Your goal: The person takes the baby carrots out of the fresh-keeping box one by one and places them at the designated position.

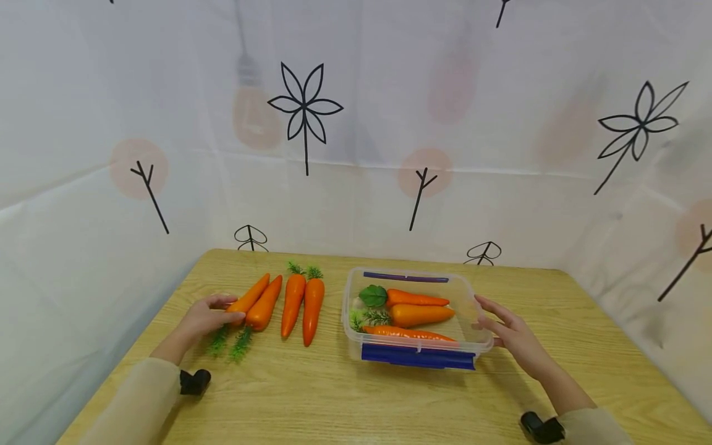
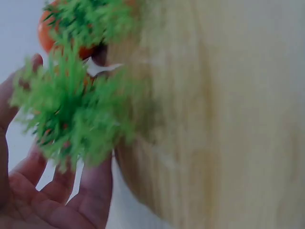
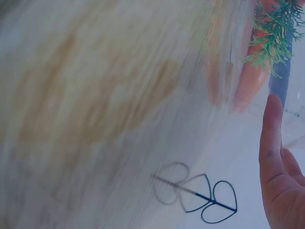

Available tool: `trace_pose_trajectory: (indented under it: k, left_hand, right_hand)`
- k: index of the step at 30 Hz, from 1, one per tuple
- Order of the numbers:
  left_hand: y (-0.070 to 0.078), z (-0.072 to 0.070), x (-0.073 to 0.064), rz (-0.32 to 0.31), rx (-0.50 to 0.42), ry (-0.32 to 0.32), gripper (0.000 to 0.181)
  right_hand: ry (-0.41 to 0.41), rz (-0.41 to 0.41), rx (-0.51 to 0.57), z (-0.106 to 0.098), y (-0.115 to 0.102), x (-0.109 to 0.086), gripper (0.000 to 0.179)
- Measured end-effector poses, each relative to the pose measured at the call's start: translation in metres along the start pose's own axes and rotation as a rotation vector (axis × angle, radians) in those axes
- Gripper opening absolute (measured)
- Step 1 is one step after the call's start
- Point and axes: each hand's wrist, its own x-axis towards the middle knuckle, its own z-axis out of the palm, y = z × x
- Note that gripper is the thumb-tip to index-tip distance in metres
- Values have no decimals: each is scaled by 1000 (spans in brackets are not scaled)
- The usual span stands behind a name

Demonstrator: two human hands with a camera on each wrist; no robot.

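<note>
My left hand [image 1: 208, 318] pinches the leafy end of the leftmost orange toy carrot [image 1: 250, 294], thumb on the near side and fingers on the far side. A second carrot [image 1: 266, 304] lies against it, and two more carrots [image 1: 293, 303] rest just to the right. Green fronds [image 2: 71, 107] hide much of the grip in the left wrist view. The fairly straight fingers of my right hand [image 1: 514, 340] touch the right end of a clear plastic box [image 1: 356, 346]. Inside lie three orange vegetables [image 1: 423, 314] with green tops, carrot-like in shape.
Blue clip flaps [image 1: 417, 356] run along the box's long sides, the near one hanging outward. Everything stands on a wood-grain table [image 1: 311, 402]. A white patterned cloth [image 1: 356, 204] hangs behind the table and at both sides.
</note>
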Motion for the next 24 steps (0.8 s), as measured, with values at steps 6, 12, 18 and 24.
trace_pose_trajectory:
  k: [6,12,18,24]
  left_hand:
    - [4,-9,-4,32,28,-31,68]
    - [6,-15,-6,93,28,-20,69]
    - [11,-18,-4,157,51,13,69]
    - [21,-20,-3,203,56,55,64]
  right_hand:
    - [-2,-5,8,0,1,-1,56]
    - [1,-2,14,1,0,-1,56]
    - [1,0,15,1,0,0,56]
    - [0,3,16,1,-1,0,56]
